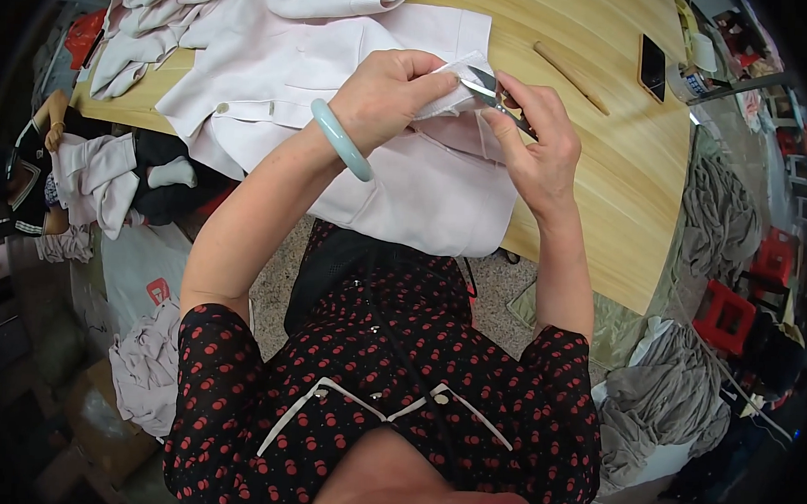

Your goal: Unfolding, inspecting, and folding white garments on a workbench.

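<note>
A pale pink garment [370, 200] with buttons lies spread over the table and hangs past its near edge. My left hand [384, 96], with a pale green bangle on the wrist, pinches a raised part of the cloth between thumb and fingers. Small thread snips [487, 90] with dark handles are in my right hand [539, 140], closed round them. Their parted blades point left and lie against the pinched cloth, close to my left thumb. Whether a thread sits between the blades is too small to tell.
On the wooden table [625, 209], a wooden stick [570, 76] and a phone [652, 66] lie to the right. Grey fabric piles [670, 385] and a red stool [724, 316] stand beyond the right edge. At far left another person [38, 164] sits with pale cloth.
</note>
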A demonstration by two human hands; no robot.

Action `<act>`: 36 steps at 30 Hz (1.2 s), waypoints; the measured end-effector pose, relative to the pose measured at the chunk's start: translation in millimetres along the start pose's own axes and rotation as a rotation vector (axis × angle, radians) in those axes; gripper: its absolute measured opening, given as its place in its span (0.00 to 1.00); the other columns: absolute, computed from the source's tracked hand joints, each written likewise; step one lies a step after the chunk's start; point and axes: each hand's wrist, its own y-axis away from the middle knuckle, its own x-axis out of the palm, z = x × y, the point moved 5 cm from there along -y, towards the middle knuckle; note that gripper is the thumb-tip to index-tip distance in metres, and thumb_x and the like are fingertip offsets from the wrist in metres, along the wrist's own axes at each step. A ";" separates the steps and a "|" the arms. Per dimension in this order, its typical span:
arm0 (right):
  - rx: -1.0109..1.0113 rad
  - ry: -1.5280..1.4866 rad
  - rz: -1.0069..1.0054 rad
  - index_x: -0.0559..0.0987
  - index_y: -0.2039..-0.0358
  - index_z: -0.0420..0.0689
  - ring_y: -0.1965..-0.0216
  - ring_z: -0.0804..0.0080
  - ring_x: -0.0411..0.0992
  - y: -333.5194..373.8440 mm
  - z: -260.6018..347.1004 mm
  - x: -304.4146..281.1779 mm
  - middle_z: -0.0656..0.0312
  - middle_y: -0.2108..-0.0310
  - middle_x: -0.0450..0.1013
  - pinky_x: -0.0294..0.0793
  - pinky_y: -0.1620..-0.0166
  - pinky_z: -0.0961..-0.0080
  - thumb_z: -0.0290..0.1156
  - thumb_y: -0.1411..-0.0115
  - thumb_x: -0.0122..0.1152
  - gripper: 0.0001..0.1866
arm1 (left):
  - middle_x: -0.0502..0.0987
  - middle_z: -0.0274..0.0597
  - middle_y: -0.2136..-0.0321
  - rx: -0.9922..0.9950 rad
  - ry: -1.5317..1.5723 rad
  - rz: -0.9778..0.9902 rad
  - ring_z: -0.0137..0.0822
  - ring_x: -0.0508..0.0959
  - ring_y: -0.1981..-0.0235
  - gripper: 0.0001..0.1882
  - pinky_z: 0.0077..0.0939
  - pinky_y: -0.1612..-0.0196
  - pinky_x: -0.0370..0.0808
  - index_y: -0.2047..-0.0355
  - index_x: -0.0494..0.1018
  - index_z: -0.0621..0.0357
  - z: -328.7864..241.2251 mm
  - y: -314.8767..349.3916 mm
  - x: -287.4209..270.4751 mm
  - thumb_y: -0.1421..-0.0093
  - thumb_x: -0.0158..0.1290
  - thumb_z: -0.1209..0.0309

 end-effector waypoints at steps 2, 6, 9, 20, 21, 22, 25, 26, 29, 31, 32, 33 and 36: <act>0.083 -0.020 0.059 0.78 0.57 0.42 0.71 0.75 0.69 -0.4 -6.4 0.4 0.62 0.69 0.73 0.68 0.69 0.81 0.25 0.51 0.65 0.18 | 0.75 0.34 0.77 -0.022 0.017 0.004 0.21 0.69 0.78 0.17 0.17 0.77 0.66 0.63 0.75 0.65 4.1 -4.4 2.6 0.42 0.51 0.62; 0.137 -0.048 0.069 0.78 0.58 0.42 0.72 0.77 0.67 -0.2 -17.8 0.3 0.63 0.69 0.72 0.65 0.71 0.81 0.25 0.50 0.64 0.16 | 0.76 0.34 0.76 -0.062 0.047 0.000 0.20 0.69 0.79 0.16 0.16 0.77 0.65 0.63 0.76 0.64 8.8 -11.5 7.9 0.41 0.51 0.62; 0.173 -0.085 0.084 0.78 0.59 0.41 0.72 0.79 0.66 -0.8 -23.0 0.7 0.64 0.70 0.72 0.65 0.71 0.82 0.24 0.50 0.64 0.15 | 0.76 0.34 0.75 -0.066 0.098 0.014 0.20 0.70 0.78 0.16 0.15 0.77 0.65 0.62 0.75 0.64 9.3 -16.3 12.3 0.41 0.50 0.63; 0.242 -0.164 0.085 0.78 0.59 0.40 0.71 0.81 0.65 -8.5 -33.9 -1.6 0.65 0.70 0.70 0.63 0.70 0.84 0.24 0.49 0.63 0.15 | 0.77 0.38 0.72 -0.045 0.095 0.020 0.23 0.74 0.73 0.16 0.17 0.70 0.69 0.62 0.75 0.67 9.4 -26.0 7.0 0.40 0.50 0.65; 0.243 -0.163 0.085 0.78 0.59 0.40 0.71 0.81 0.65 -8.2 -33.8 -1.0 0.65 0.70 0.70 0.63 0.70 0.84 0.24 0.49 0.63 0.15 | 0.77 0.38 0.71 -0.038 0.075 0.028 0.23 0.74 0.72 0.16 0.17 0.70 0.70 0.61 0.75 0.67 10.2 -27.2 6.7 0.40 0.49 0.65; 0.236 -0.156 0.097 0.78 0.59 0.40 0.71 0.81 0.65 -7.9 -33.0 0.7 0.65 0.70 0.70 0.63 0.70 0.84 0.24 0.49 0.63 0.15 | 0.77 0.38 0.71 -0.030 0.055 0.035 0.24 0.74 0.72 0.16 0.18 0.69 0.70 0.61 0.74 0.68 10.8 -27.8 6.8 0.40 0.49 0.65; 0.241 -0.150 0.122 0.78 0.59 0.40 0.71 0.81 0.65 -6.8 -33.2 2.2 0.65 0.71 0.70 0.64 0.70 0.84 0.24 0.49 0.63 0.15 | 0.77 0.39 0.71 -0.009 0.049 0.029 0.24 0.74 0.72 0.16 0.18 0.68 0.70 0.61 0.74 0.68 10.6 -26.6 8.0 0.40 0.49 0.65; 0.254 -0.150 0.133 0.78 0.59 0.40 0.72 0.81 0.65 -6.2 -33.6 2.5 0.65 0.70 0.70 0.64 0.70 0.84 0.24 0.49 0.62 0.15 | 0.77 0.39 0.71 -0.008 0.049 0.029 0.24 0.74 0.72 0.16 0.18 0.68 0.70 0.61 0.74 0.68 10.1 -25.5 8.8 0.40 0.49 0.65; 0.295 -0.158 0.191 0.78 0.60 0.38 0.72 0.80 0.65 -5.1 -33.2 3.9 0.64 0.70 0.70 0.65 0.70 0.83 0.24 0.48 0.62 0.13 | 0.77 0.39 0.71 -0.013 0.081 0.020 0.24 0.74 0.72 0.17 0.19 0.69 0.70 0.61 0.74 0.68 10.9 -23.7 9.9 0.40 0.50 0.65; 0.276 -0.168 0.169 0.77 0.58 0.38 0.71 0.80 0.65 -2.4 -37.5 4.1 0.64 0.70 0.71 0.65 0.69 0.84 0.24 0.48 0.62 0.15 | 0.77 0.39 0.71 -0.005 0.041 0.013 0.24 0.74 0.73 0.17 0.19 0.68 0.70 0.61 0.74 0.69 12.9 -25.1 7.8 0.40 0.50 0.65; 0.258 -0.181 0.148 0.76 0.56 0.38 0.71 0.81 0.66 -2.2 -38.9 3.9 0.65 0.69 0.71 0.66 0.68 0.84 0.24 0.48 0.62 0.17 | 0.77 0.39 0.71 -0.004 0.042 0.014 0.24 0.74 0.73 0.17 0.19 0.68 0.70 0.61 0.74 0.69 12.2 -25.4 8.2 0.40 0.50 0.65; 0.257 -0.181 0.149 0.76 0.56 0.38 0.71 0.81 0.66 -3.9 -38.2 4.9 0.65 0.69 0.71 0.66 0.68 0.84 0.24 0.48 0.62 0.17 | 0.77 0.39 0.71 -0.001 0.036 0.015 0.24 0.73 0.73 0.17 0.19 0.69 0.70 0.61 0.74 0.68 11.7 -25.8 9.1 0.40 0.50 0.64; 0.317 -0.230 0.037 0.72 0.52 0.38 0.69 0.83 0.67 -9.8 -39.9 6.6 0.67 0.68 0.71 0.66 0.65 0.87 0.22 0.47 0.62 0.21 | 0.77 0.38 0.73 0.028 -0.048 0.019 0.25 0.73 0.73 0.16 0.21 0.69 0.70 0.61 0.74 0.67 9.9 -29.1 8.1 0.42 0.51 0.64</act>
